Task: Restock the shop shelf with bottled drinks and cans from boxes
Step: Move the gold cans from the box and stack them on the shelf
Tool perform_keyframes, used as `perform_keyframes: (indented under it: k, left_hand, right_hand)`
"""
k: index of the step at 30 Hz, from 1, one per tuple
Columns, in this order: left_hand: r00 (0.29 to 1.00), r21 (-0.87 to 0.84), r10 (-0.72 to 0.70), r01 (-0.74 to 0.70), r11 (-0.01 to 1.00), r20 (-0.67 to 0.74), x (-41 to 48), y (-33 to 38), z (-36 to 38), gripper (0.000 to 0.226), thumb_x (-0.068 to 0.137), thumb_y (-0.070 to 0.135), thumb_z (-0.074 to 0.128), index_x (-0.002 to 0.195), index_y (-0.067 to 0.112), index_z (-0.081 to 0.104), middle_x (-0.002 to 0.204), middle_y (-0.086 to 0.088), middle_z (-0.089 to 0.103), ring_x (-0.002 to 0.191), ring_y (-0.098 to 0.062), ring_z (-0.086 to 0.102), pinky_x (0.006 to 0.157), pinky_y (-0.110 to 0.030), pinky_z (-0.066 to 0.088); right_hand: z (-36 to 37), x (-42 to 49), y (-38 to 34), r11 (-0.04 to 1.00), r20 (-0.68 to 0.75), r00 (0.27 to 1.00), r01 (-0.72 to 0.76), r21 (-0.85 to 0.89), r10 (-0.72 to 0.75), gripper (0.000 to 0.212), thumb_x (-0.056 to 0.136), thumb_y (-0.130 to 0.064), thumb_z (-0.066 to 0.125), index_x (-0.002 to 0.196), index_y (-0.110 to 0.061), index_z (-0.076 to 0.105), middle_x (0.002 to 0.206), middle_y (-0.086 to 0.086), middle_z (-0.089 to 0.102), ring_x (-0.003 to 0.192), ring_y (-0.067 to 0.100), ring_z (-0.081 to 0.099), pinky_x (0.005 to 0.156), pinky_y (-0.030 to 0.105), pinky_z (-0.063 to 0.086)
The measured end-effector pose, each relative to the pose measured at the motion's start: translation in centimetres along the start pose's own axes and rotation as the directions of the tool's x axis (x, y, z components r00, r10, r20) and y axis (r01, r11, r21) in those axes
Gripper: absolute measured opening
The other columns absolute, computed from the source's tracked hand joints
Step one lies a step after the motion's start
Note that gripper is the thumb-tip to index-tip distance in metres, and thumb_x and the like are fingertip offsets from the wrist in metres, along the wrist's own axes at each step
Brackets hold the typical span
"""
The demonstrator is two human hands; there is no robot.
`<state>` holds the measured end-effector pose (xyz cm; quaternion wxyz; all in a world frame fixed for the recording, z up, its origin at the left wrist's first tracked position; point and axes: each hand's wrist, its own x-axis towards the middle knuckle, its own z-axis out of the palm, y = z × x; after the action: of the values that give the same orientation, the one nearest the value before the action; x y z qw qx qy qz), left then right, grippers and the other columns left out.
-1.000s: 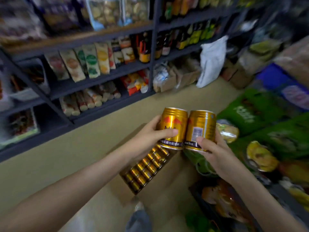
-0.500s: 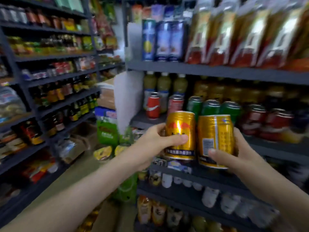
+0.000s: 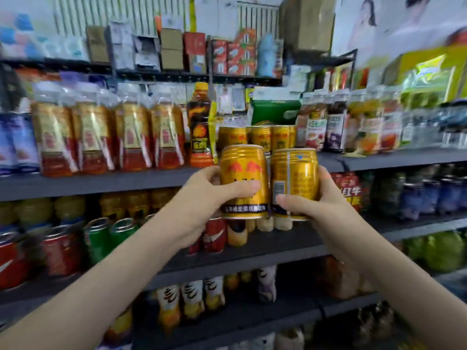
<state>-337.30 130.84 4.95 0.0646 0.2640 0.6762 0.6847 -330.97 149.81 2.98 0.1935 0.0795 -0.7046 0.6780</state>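
Left hand (image 3: 202,195) is gripping the first gold can (image 3: 243,178), fingers (image 3: 242,188) wrapping its lower half. Right hand (image 3: 318,203) is gripping the second gold can (image 3: 294,178) likewise, barcode facing back. Both are hanging upright, close side by side, before the shelf edge (image 3: 101,183). Just beyond the fingers, a row of matching cans (image 3: 257,136) is standing, hemmed between a dark bottle (image 3: 201,127) and labelled bottles (image 3: 313,127). Free board there: hidden.
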Motion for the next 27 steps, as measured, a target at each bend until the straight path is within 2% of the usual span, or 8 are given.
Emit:
perform_keyframes:
  k: [3, 7, 9, 12, 17, 21, 24, 27]
  left_hand:
    - [0.997, 0.032, 0.07, -0.069, 0.997, -0.039, 4.8, 0.0, 2.4, 0.091, 0.037, 0.04, 0.086, 0.12, 0.014, 0.059, 0.108, -0.004, 0.071, 0.098, -0.021, 0.069, 0.088, -0.047, 0.054]
    - [0.989, 0.113, 0.103, -0.091, 0.989, -0.104, 10.6, 0.2, 4.1, 0.117, 0.027, 0.054, 0.091, 0.13, 0.016, 0.051, 0.113, 0.001, 0.069, 0.102, -0.019, 0.067, 0.092, -0.045, 0.051]
    - [0.987, 0.146, 0.1, -0.081, 0.986, -0.128, 13.5, 0.0, 4.5, 0.106, 0.035, 0.047, 0.093, 0.127, 0.017, 0.051, 0.112, 0.002, 0.067, 0.1, -0.015, 0.065, 0.089, -0.036, 0.051]
    - [0.975, 0.16, 0.098, -0.066, 0.985, -0.199, 17.3, -0.3, 5.4, 0.067, 0.056, 0.025, 0.088, 0.11, 0.024, 0.048, 0.1, 0.01, 0.061, 0.089, -0.005, 0.058, 0.073, -0.025, 0.046]
    - [0.951, 0.253, 0.092, -0.015, 0.967, -0.295, 21.7, -1.6, 6.0, 0.095, 0.055, 0.021, 0.09, 0.135, 0.015, 0.039, 0.118, 0.0, 0.057, 0.105, -0.017, 0.056, 0.084, -0.031, 0.043]
    - [0.936, 0.261, 0.076, 0.018, 0.965, -0.344, 24.1, -2.2, 7.3, 0.088, 0.057, 0.016, 0.09, 0.131, 0.013, 0.042, 0.114, 0.0, 0.058, 0.105, -0.018, 0.056, 0.084, -0.033, 0.044]
    - [0.927, 0.244, 0.032, 0.065, 0.968, -0.374, 24.9, -2.3, 7.8, 0.092, 0.052, 0.016, 0.091, 0.13, 0.013, 0.043, 0.109, 0.003, 0.058, 0.105, -0.017, 0.056, 0.087, -0.034, 0.045]
    - [0.922, 0.238, -0.009, 0.109, 0.965, -0.388, 25.0, -2.1, 8.3, 0.121, 0.024, 0.032, 0.095, 0.134, 0.017, 0.045, 0.121, -0.001, 0.061, 0.11, -0.02, 0.057, 0.099, -0.044, 0.045]
  right_hand:
    - [-4.2, 3.3, 0.0, 0.995, -0.074, 0.995, 0.066, -0.071, -0.071, 0.084, 0.053, -0.022, 0.082, 0.125, -0.027, 0.039, 0.106, -0.001, 0.067, 0.081, 0.007, 0.07, 0.062, 0.021, 0.054]
    - [-9.2, 9.2, 0.5, 0.982, -0.132, 0.982, 0.111, -0.155, -0.132, 0.089, 0.061, -0.015, 0.085, 0.128, -0.03, 0.027, 0.116, -0.003, 0.058, 0.097, 0.009, 0.063, 0.073, 0.021, 0.049]
    - [-11.2, 12.2, 0.7, 0.968, -0.122, 0.979, 0.134, -0.212, -0.162, 0.091, 0.067, -0.014, 0.083, 0.133, -0.03, 0.023, 0.119, -0.004, 0.054, 0.099, 0.006, 0.059, 0.072, 0.02, 0.048]
    - [-13.9, 16.7, 1.2, 0.947, -0.107, 0.974, 0.162, -0.278, -0.198, 0.099, 0.068, -0.014, 0.084, 0.142, -0.026, 0.019, 0.121, -0.005, 0.053, 0.098, 0.002, 0.058, 0.073, 0.017, 0.052]
    - [-16.3, 23.5, 2.8, 0.915, -0.019, 0.98, 0.176, -0.362, -0.196, 0.104, 0.071, -0.013, 0.083, 0.146, -0.023, 0.011, 0.123, -0.001, 0.05, 0.109, 0.014, 0.056, 0.098, 0.037, 0.048]
    - [-17.5, 27.7, 4.5, 0.916, 0.079, 0.989, 0.143, -0.374, -0.122, 0.096, 0.077, -0.01, 0.078, 0.143, -0.023, 0.008, 0.123, 0.006, 0.047, 0.112, 0.022, 0.053, 0.096, 0.036, 0.047]
    - [-18.1, 29.3, 6.0, 0.9, 0.118, 0.992, 0.09, -0.425, -0.044, 0.11, 0.071, -0.028, 0.081, 0.146, -0.034, 0.001, 0.141, 0.012, 0.036, 0.126, 0.029, 0.043, 0.106, 0.048, 0.04]
    - [-18.9, 29.8, 6.2, 0.873, 0.2, 0.979, 0.056, -0.485, 0.049, 0.123, 0.057, -0.05, 0.079, 0.143, -0.046, -0.009, 0.151, 0.007, 0.025, 0.132, 0.028, 0.036, 0.111, 0.048, 0.033]
